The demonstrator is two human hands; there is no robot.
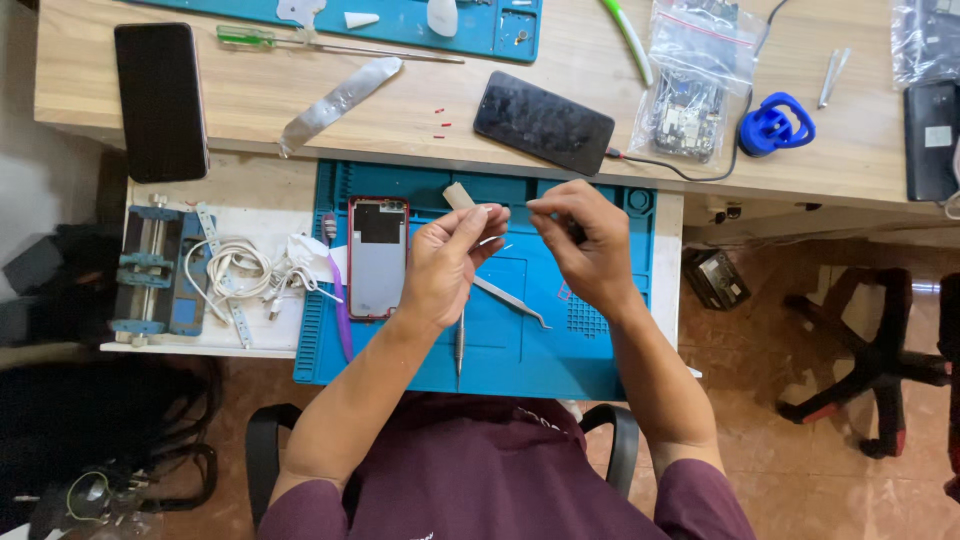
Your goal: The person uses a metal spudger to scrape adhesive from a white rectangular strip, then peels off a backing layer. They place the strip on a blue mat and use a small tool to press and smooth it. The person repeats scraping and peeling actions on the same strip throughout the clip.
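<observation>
My left hand is raised over the blue work mat and grips a small pale tube-like piece between thumb and fingers. My right hand is close beside it, fingertips pinched near the left hand; what it holds is too small to tell. Under the hands lie metal tweezers and a thin screwdriver. A red-framed phone, back cover off, lies on the mat left of my left hand.
A tangle of white cables and a blue metal clamp jig sit at left. On the wooden desk are two dark phones, a metal pry strip, parts bags, a blue suction cup.
</observation>
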